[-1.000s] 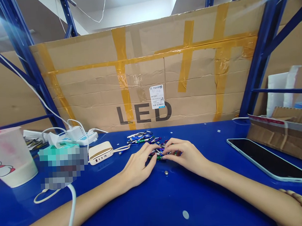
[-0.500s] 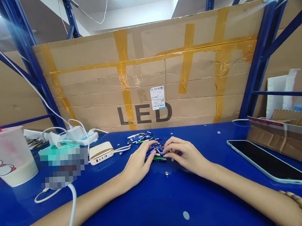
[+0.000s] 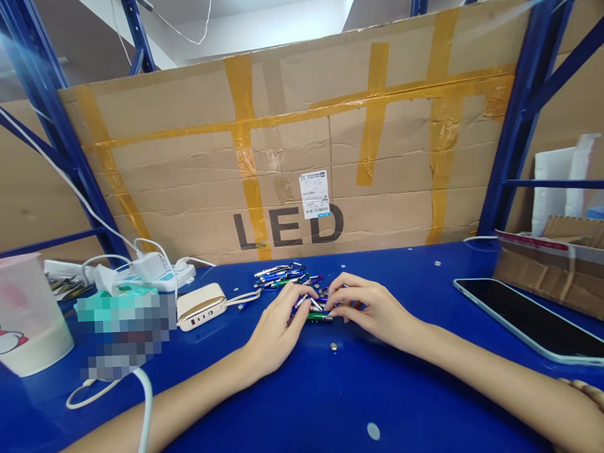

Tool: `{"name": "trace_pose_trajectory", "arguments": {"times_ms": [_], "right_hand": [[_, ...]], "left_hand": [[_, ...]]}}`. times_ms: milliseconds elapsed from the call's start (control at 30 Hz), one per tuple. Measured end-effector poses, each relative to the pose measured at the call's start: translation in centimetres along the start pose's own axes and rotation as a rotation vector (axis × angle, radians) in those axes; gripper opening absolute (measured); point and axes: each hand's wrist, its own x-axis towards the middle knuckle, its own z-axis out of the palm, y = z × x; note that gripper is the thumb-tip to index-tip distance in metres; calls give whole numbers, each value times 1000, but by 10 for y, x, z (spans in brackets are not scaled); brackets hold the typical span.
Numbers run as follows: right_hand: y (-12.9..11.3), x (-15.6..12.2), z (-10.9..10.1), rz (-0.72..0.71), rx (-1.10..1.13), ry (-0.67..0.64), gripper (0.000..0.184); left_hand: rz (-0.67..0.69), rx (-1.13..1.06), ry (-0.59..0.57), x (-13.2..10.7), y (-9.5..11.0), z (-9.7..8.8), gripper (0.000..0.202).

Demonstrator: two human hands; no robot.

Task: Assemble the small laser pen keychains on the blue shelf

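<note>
Sorting through a heap of small multicoloured metal pens (image 3: 313,307) at the middle of the table, the curled left hand (image 3: 277,334) and right hand (image 3: 373,310) have drawn slightly apart. Whether either holds a pen, I cannot tell.

Wide gap along the blue tabletop (image 3: 414,275) between right hand (image 3: 373,310) and smartphone (image 3: 536,320); narrower gap between left hand (image 3: 277,334) and power bank (image 3: 200,306). Obstacles: heap of keychain pens (image 3: 310,306) under both hands; small metal disc (image 3: 333,346) just below them; white cable (image 3: 148,393) crossing the left forearm; upright cardboard sheet (image 3: 278,147) along the far edge.
</note>
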Motion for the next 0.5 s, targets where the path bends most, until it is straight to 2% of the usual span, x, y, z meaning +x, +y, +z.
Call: {"name": "trace_pose_trajectory", "arguments": {"times_ms": [133,267,500], "right_hand": [[-4,1,1,11,23,-31,8],[-5,1,2,-24,33,-10,9],[-6,-2,2,-84,3,11,13]], "left_hand": [[49,17,-28,0,-2,0,23],[82,10,-35,0,-6,1,27],[45,36,-113,-1,-7,-1,33]]}}
